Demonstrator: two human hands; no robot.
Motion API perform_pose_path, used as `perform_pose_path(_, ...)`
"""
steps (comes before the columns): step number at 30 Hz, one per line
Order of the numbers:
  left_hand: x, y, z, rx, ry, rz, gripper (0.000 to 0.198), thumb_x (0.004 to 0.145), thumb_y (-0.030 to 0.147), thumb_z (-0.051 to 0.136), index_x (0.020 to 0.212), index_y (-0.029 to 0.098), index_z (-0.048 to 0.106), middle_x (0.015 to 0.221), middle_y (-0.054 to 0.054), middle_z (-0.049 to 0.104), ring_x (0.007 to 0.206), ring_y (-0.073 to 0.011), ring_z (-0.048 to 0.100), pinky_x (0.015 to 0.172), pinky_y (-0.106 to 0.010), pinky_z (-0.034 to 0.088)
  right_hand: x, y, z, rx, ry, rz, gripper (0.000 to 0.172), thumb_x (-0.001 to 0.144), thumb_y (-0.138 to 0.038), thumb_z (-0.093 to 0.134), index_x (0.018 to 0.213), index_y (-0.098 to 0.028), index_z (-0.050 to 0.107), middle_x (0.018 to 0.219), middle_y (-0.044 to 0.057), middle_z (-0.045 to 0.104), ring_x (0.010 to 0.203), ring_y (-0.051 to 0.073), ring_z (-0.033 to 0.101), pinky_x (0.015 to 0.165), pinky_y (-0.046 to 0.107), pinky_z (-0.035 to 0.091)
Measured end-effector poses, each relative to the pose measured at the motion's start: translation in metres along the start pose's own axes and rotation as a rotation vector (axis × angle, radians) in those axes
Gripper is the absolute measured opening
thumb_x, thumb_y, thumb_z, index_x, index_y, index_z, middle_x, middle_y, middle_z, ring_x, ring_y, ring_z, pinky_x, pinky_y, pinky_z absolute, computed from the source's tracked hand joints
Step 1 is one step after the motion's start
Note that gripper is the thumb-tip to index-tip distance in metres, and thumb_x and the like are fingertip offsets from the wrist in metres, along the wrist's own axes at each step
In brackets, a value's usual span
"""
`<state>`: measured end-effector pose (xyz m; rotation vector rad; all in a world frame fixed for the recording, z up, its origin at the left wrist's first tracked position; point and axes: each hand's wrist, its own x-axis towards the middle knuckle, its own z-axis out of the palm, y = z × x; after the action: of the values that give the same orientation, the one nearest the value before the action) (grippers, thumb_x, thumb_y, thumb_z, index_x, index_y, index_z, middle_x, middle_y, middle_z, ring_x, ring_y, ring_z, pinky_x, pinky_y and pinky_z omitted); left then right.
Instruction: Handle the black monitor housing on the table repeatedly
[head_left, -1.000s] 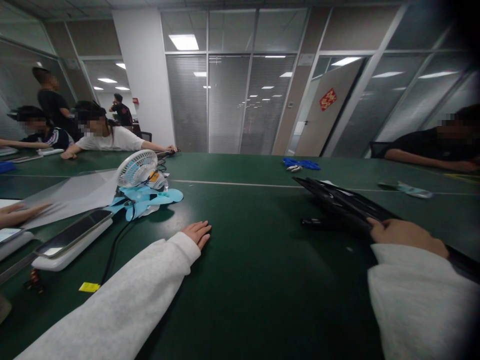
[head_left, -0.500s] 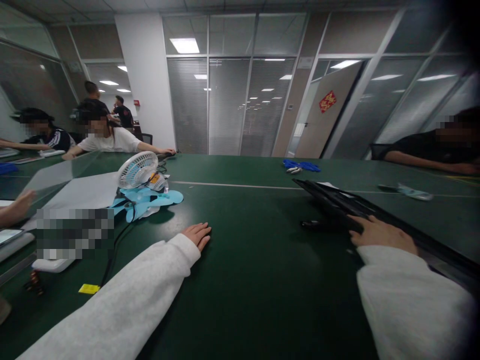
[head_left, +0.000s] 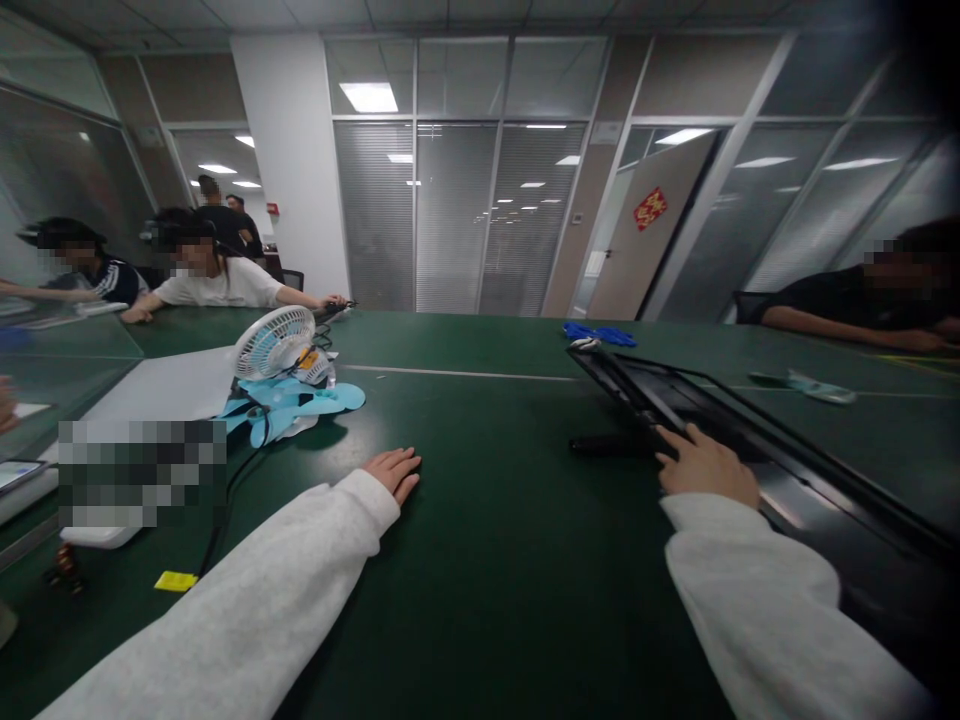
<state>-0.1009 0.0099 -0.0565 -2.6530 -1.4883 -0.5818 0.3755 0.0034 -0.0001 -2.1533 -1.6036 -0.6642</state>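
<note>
My left hand (head_left: pixel 394 472) lies flat on the green table (head_left: pixel 480 580), fingers together and stretched out, holding nothing. On the right, my right hand (head_left: pixel 705 468) grips the near edge of a large black framed panel (head_left: pixel 802 490), which is tilted up off the table. The fingertips rest along its rim; the thumb side is partly hidden. A dark elongated object (head_left: pixel 607 445) shows beside the panel's near edge, left of my right hand.
A white fan (head_left: pixel 274 342) on a light blue base (head_left: pixel 300 405) stands at left, with a black cable and yellow tag (head_left: pixel 176 581). Blue gloves (head_left: pixel 600 334) lie at the far side. People sit at both far sides; another person's fingers show at the left edge.
My right hand has moved left with the black panel, whose inner face now shows more. The dark object beside it has shifted left. My left hand has stayed in place.
</note>
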Motion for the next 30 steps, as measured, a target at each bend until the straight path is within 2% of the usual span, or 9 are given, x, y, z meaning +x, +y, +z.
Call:
perform_pose_path(4, 0.000, -0.001, 0.002, -0.002, 0.013, 0.004, 0.041, 0.095, 0.038, 0.037, 0.128, 0.019, 0.052, 0.133, -0.008, 0.050, 0.119, -0.0268, 0.049, 0.100, -0.046, 0.042, -0.005, -0.023, 0.002, 0.027, 0.016, -0.046, 0.041, 0.087, -0.030, 0.042, 0.126, -0.028, 0.055, 0.135, 0.009, 0.045, 0.116, 0.030, 0.044, 0.086, 0.044, 0.040)
perform_pose_path(8, 0.001, -0.003, 0.004, -0.001, 0.019, 0.026, 0.041, 0.095, 0.038, 0.037, 0.127, 0.018, 0.052, 0.133, -0.009, 0.050, 0.119, -0.0270, 0.049, 0.099, -0.047, 0.043, -0.007, -0.047, 0.003, 0.084, -0.024, -0.167, 0.043, 0.086, -0.030, 0.044, 0.128, -0.029, 0.054, 0.136, 0.008, 0.045, 0.116, 0.030, 0.046, 0.087, 0.046, 0.044)
perform_pose_path(13, 0.002, -0.006, 0.007, 0.001, 0.056, 0.052, 0.039, 0.095, 0.037, 0.037, 0.126, 0.019, 0.054, 0.129, -0.009, 0.053, 0.116, -0.0260, 0.052, 0.096, -0.046, 0.046, -0.018, -0.080, -0.009, 0.173, -0.015, -0.363, 0.043, 0.088, -0.027, 0.042, 0.130, -0.028, 0.053, 0.137, 0.007, 0.045, 0.119, 0.027, 0.046, 0.092, 0.044, 0.045)
perform_pose_path(17, 0.005, -0.007, 0.006, 0.006, 0.130, 0.065, 0.038, 0.093, 0.033, 0.038, 0.125, 0.016, 0.053, 0.128, -0.012, 0.053, 0.114, -0.0261, 0.053, 0.094, -0.045, 0.048, -0.028, -0.099, -0.022, 0.256, -0.026, -0.507, 0.043, 0.089, -0.027, 0.043, 0.131, -0.029, 0.051, 0.140, 0.004, 0.043, 0.122, 0.025, 0.044, 0.095, 0.044, 0.045)
perform_pose_path(19, 0.007, -0.003, -0.001, 0.019, 0.204, 0.080, 0.041, 0.092, 0.029, 0.039, 0.128, 0.013, 0.048, 0.134, -0.014, 0.048, 0.119, -0.0262, 0.048, 0.098, -0.046, 0.045, -0.031, -0.105, -0.027, 0.306, -0.042, -0.572, 0.044, 0.089, -0.026, 0.043, 0.132, -0.031, 0.049, 0.141, 0.002, 0.041, 0.124, 0.024, 0.043, 0.097, 0.044, 0.044)
perform_pose_path(24, 0.007, 0.023, -0.032, 0.132, 0.549, 0.162, 0.054, 0.088, 0.020, 0.043, 0.139, 0.013, 0.031, 0.144, -0.013, 0.034, 0.131, -0.0266, 0.033, 0.105, -0.046, 0.037, -0.039, -0.116, -0.041, 0.437, -0.100, -0.721, 0.046, 0.088, -0.025, 0.045, 0.134, -0.034, 0.046, 0.144, -0.002, 0.036, 0.128, 0.020, 0.039, 0.104, 0.043, 0.039)
perform_pose_path(27, 0.005, 0.040, -0.048, 0.176, 0.616, 0.216, 0.055, 0.087, 0.019, 0.044, 0.140, 0.012, 0.031, 0.144, -0.014, 0.033, 0.132, -0.0285, 0.031, 0.107, -0.048, 0.035, -0.043, -0.121, -0.053, 0.510, -0.157, -0.795, 0.048, 0.088, -0.023, 0.046, 0.134, -0.036, 0.045, 0.145, -0.004, 0.036, 0.130, 0.019, 0.037, 0.106, 0.043, 0.037)
perform_pose_path(30, 0.003, 0.050, -0.056, 0.198, 0.633, 0.245, 0.054, 0.088, 0.020, 0.044, 0.140, 0.012, 0.033, 0.143, -0.015, 0.035, 0.132, -0.0296, 0.031, 0.107, -0.050, 0.032, -0.047, -0.125, -0.068, 0.577, -0.230, -0.848, 0.049, 0.087, -0.021, 0.048, 0.133, -0.038, 0.046, 0.144, -0.004, 0.037, 0.130, 0.018, 0.037, 0.108, 0.043, 0.035)
